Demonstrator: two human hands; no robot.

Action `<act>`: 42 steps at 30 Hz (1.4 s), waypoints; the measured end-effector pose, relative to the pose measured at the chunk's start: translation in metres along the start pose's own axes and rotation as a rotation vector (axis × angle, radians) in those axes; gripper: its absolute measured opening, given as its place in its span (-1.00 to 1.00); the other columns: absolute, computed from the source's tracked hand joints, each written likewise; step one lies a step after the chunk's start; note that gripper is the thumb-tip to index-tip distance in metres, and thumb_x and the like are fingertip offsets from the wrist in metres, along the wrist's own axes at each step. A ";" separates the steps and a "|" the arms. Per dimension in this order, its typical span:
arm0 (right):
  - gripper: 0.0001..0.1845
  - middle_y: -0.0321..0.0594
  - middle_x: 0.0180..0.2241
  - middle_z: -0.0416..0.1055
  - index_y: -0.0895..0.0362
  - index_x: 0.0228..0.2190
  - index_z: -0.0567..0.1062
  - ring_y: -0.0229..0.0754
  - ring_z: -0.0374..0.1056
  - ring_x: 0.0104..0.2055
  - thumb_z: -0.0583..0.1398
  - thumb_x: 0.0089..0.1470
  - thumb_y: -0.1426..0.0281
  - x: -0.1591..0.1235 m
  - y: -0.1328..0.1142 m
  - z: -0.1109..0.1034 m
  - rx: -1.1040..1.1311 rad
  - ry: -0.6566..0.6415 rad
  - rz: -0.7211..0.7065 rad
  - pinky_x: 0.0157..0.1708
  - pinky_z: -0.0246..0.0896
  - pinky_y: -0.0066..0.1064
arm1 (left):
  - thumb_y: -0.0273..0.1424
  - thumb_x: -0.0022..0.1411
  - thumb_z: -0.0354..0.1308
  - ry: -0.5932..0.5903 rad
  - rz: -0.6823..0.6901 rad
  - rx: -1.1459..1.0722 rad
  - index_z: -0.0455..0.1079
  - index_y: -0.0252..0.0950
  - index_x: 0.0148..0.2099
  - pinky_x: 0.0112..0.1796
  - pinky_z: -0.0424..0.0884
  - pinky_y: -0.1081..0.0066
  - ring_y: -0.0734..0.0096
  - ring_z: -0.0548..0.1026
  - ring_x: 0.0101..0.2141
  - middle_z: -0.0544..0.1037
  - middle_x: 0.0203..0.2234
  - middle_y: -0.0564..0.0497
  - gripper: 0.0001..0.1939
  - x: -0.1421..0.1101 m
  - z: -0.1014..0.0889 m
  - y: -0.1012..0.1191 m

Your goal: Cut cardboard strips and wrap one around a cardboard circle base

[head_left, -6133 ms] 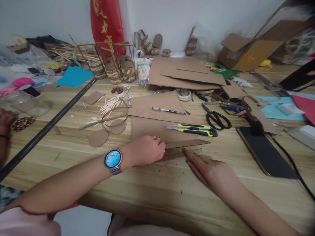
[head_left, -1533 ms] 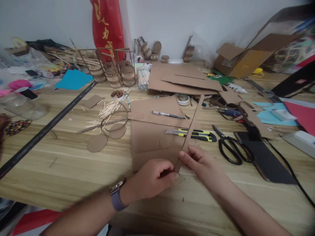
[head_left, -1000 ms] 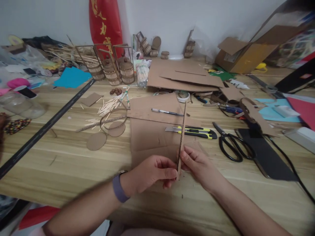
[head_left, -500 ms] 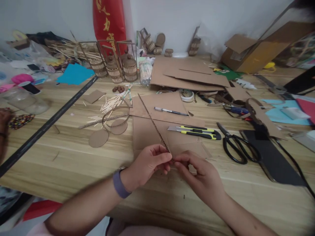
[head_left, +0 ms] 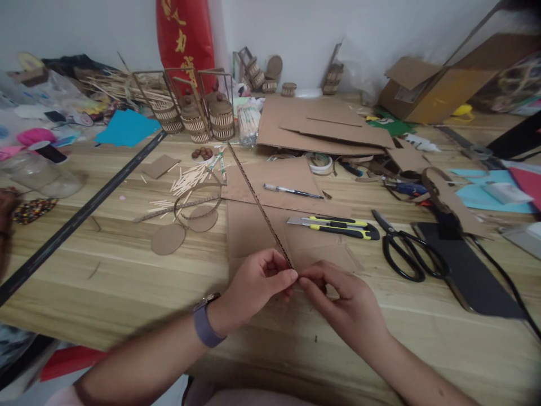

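L hand (head_left: pixel 257 285), nearly closed, holds long thin brown cardboard strip (head_left: pixel 262 211) above desk (head_left: pixel 127 293); R hand (head_left: pixel 346 299), fingertips together, pinches strip's near end. Cutting of strip seems done; it's approx. straight, bending not yet done.

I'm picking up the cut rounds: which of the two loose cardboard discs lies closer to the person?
The left disc. It lies nearer the person, while the right disc sits farther back.
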State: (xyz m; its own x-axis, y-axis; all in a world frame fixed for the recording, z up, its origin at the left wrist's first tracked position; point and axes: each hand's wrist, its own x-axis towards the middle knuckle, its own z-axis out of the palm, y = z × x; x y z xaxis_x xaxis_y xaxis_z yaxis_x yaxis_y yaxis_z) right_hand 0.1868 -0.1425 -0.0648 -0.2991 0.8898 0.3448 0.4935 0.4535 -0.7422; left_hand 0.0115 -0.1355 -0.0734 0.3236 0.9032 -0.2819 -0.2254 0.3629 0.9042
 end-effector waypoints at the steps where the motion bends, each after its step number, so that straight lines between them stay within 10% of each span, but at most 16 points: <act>1: -0.82 -0.35 -0.60 0.41 0.07 -0.47 0.54 -0.33 0.31 -0.59 0.17 0.13 0.43 0.000 0.000 0.000 0.007 -0.012 0.025 -0.58 0.23 -0.56 | -0.23 0.04 0.35 0.001 0.020 0.032 0.28 -0.31 -0.38 -0.52 0.36 0.54 0.57 0.41 -0.57 0.42 -0.58 0.14 -0.67 0.000 0.000 0.000; 21: -0.78 -0.28 -0.48 0.39 0.07 -0.41 0.35 -0.28 0.36 -0.48 0.02 0.26 0.50 -0.004 0.009 0.004 -0.224 -0.060 -0.225 -0.51 0.26 -0.49 | -0.09 0.13 0.25 -0.119 -0.055 0.114 0.30 -0.31 -0.35 -0.50 0.36 0.48 0.50 0.41 -0.56 0.43 -0.58 0.09 -0.63 0.000 -0.002 0.000; 30: -0.79 -0.24 -0.44 0.37 0.08 -0.35 0.35 -0.23 0.34 -0.43 -0.01 0.31 0.49 -0.004 0.014 0.004 -0.288 -0.081 -0.274 -0.45 0.31 -0.41 | -0.13 0.42 -0.01 -0.109 0.449 1.123 0.34 -0.29 -0.33 -0.38 0.23 0.40 0.37 0.39 -0.40 0.45 -0.45 0.02 -0.62 -0.012 -0.005 0.006; 42: -0.80 -0.19 -0.38 0.36 0.09 -0.37 0.32 -0.22 0.34 -0.37 0.00 0.27 0.54 -0.001 0.012 -0.005 -0.204 -0.206 -0.324 -0.40 0.33 -0.43 | -0.37 0.46 -0.16 -0.212 0.658 1.427 0.35 -0.31 -0.29 -0.41 0.23 0.37 0.33 0.39 -0.42 0.45 -0.46 -0.02 -0.68 -0.010 -0.007 -0.001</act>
State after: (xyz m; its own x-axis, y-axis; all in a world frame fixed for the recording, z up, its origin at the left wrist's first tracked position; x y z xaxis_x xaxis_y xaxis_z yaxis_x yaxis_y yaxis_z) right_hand 0.1976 -0.1372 -0.0713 -0.6117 0.6802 0.4039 0.4924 0.7270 -0.4786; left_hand 0.0018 -0.1431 -0.0739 0.6665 0.7176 0.2020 0.6002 -0.6773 0.4255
